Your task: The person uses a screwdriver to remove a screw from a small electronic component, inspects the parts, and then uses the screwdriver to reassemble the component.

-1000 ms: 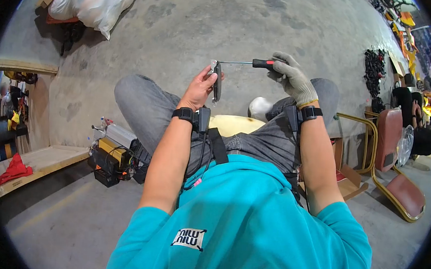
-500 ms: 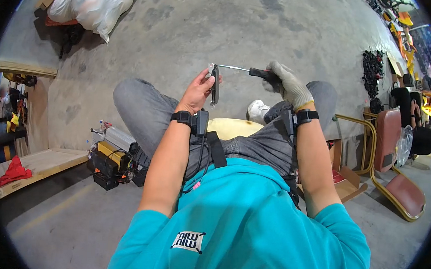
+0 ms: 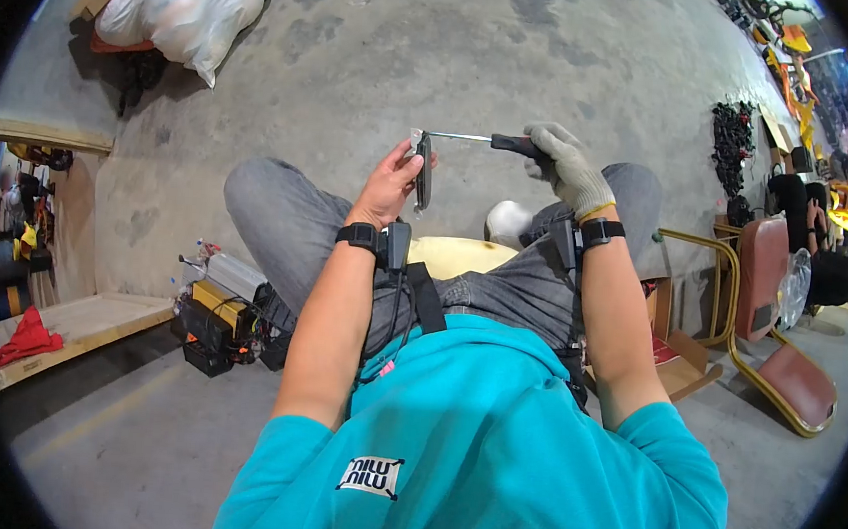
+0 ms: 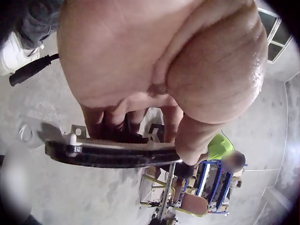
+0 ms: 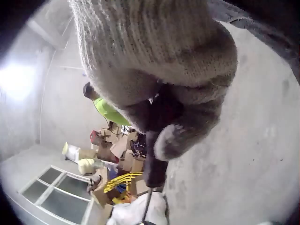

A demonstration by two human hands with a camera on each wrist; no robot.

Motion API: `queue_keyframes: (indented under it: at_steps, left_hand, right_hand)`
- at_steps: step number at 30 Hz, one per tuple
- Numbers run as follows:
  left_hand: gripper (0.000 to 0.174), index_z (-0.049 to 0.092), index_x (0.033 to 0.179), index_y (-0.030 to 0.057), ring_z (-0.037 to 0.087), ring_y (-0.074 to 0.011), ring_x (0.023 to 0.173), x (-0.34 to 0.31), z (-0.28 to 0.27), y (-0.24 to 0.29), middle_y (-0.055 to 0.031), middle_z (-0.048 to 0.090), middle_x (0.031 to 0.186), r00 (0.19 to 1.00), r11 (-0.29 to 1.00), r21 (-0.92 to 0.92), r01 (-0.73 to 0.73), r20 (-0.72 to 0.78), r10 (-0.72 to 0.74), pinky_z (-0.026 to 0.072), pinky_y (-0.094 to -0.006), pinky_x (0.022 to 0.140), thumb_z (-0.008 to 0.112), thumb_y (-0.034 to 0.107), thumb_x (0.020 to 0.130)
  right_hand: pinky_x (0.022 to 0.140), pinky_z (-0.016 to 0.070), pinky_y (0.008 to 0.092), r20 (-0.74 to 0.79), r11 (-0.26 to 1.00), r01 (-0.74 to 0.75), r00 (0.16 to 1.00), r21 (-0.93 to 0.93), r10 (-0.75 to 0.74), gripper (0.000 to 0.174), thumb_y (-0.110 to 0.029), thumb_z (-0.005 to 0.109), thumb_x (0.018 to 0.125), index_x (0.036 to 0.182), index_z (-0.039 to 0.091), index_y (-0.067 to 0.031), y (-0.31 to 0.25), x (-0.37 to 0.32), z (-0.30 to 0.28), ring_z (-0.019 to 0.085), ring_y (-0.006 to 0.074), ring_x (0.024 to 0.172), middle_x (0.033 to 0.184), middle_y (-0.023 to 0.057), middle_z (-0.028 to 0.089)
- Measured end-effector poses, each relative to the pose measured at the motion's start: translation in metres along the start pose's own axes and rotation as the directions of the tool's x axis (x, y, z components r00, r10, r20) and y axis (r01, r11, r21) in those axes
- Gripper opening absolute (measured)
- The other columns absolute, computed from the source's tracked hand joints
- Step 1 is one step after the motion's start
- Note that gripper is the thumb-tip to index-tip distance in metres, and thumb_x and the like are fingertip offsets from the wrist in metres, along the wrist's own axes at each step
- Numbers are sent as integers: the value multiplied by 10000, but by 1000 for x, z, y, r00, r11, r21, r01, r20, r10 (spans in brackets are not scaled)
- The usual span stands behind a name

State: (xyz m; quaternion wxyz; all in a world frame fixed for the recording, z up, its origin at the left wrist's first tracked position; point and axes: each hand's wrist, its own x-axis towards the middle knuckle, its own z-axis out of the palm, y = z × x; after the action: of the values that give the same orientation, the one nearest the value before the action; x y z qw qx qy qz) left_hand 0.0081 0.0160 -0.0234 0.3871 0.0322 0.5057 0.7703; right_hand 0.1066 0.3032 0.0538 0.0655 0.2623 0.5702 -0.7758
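Black curved part [image 3: 424, 176] is pinched in the left hand [image 3: 383, 191], above the floor [image 3: 359, 73]. The right hand [image 3: 570, 167] grips the screwdriver [image 3: 515, 145], its shaft reaching the part's far end. Screwdriver work seems in hand; next move calls for steady part, aligned shaft.

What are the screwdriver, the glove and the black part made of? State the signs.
Screwdriver: its shaft looks like polished metal, being silvery; its dark handle could be plastic or rubber.

Glove: matt knitted yarn, probably cotton or a blend, from the visible stitches and ribbed cuff.

Black part: probably glossy plastic, from its smooth sheen, though painted metal is possible.
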Motion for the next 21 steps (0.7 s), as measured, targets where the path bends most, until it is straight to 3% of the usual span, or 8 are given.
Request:
queue_keyframes:
  at_steps: [1,5,7,11,13,17,19,21]
  left_hand:
    - [449,469,1371,69,595,-175,1148,1,0,0,-80,641,1216,1000,1000,-1,-2,0,2,463,-309,939,611,227,975]
    - [479,451,1407,82,589,-165,1145,-1,1,1,-64,650,1193,1000,1000,-7,19,-15,-19,450,-297,932,611,210,973]
    - [442,471,1374,68,592,-179,1157,0,1,0,-79,644,1208,1000,1000,-2,15,-24,-15,467,-301,930,601,223,981]
    - [444,468,1378,69,593,-181,1157,1,-1,0,-72,645,1210,1000,1000,10,14,-9,-14,464,-301,934,598,222,982]
    - [446,466,1378,70,593,-180,1157,0,1,1,-69,645,1210,1000,1000,12,12,-3,-12,462,-302,935,599,223,981]
    - [464,449,1390,71,595,-178,1155,0,-1,-1,-71,643,1217,1000,1000,2,14,-18,-14,463,-301,932,598,236,982]
    - [472,440,1395,70,596,-178,1155,1,0,0,-73,642,1220,999,1000,-15,15,-28,-15,463,-301,932,596,238,983]
    - [483,428,1403,66,596,-180,1158,-1,0,2,-77,637,1233,1000,1000,3,8,0,-8,461,-302,937,594,242,985]
  right_hand:
    - [676,553,218,-18,992,123,992,-4,-123,334,-263,625,934,1138,572,-3,1,0,1,638,147,712,919,90,603]
    - [678,555,234,-102,979,196,976,49,-190,321,-247,623,931,1141,576,-9,-7,-6,10,638,151,748,931,93,605]
    - [705,568,254,-49,996,37,998,82,-33,285,-127,618,913,1165,566,-5,-7,-7,10,639,162,819,976,93,603]
    - [760,575,268,-12,990,-118,993,-70,118,323,-120,629,906,1197,549,-4,1,4,-6,639,171,885,1021,95,608]
    - [725,569,253,-16,988,152,988,-28,-152,302,-196,601,952,1190,555,-17,1,3,-2,640,151,824,973,79,612]
    - [710,557,243,-45,983,180,983,44,-178,302,-230,592,962,1177,564,-20,-8,-7,8,632,148,785,936,74,616]
    - [718,557,256,-22,999,9,1000,32,-8,293,-143,634,907,1157,577,-1,-3,-4,5,634,162,840,1008,107,610]
    - [710,556,260,10,998,-54,998,-30,54,315,-138,641,903,1176,567,0,-2,-1,-1,633,163,831,1006,104,608]
